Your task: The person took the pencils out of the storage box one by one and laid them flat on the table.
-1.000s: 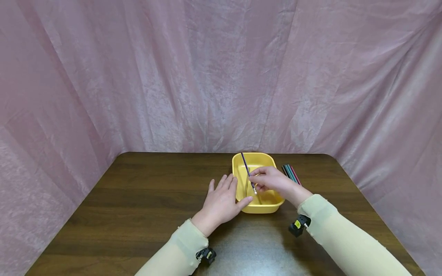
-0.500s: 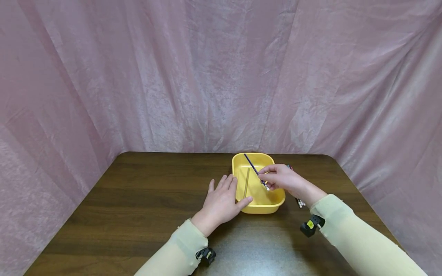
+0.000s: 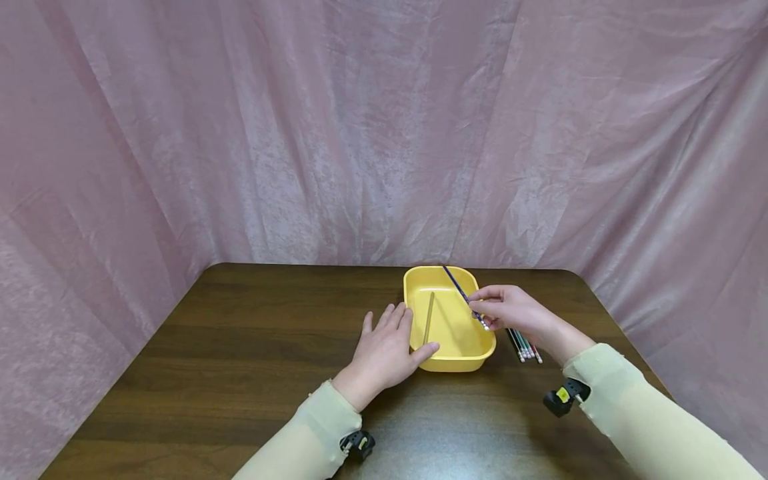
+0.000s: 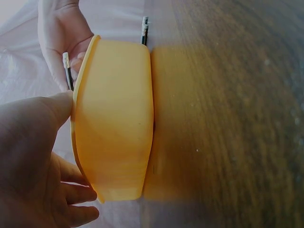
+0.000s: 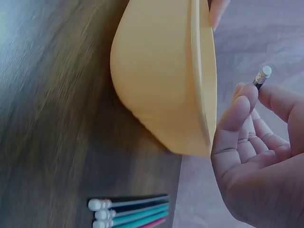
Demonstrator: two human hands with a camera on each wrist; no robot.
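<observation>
My right hand [image 3: 517, 315] pinches a dark blue pencil [image 3: 456, 283] near its white eraser end, over the right side of a yellow plastic basin [image 3: 451, 364]. The pencil slants, its far end pointing up and left toward the back rim. In the right wrist view the eraser [image 5: 265, 72] sticks out between thumb and fingers. My left hand [image 3: 384, 353] lies with straight, spread fingers against the basin's left rim, its thumb over the near corner. Inside the basin lies one thin yellowish stick [image 3: 429, 318], likewise pencil-like.
Several pencils [image 3: 523, 345] with white erasers, black, teal and pinkish red, lie side by side on the brown wooden table [image 3: 270, 347], right of the basin. My right hand partly covers them in the head view. A pink curtain [image 3: 384, 133] hangs behind the table.
My right hand has moved right with the blue pencil, from the basin's middle to its right rim. More of the eraser ends on the table show. The left hand has stayed in place.
</observation>
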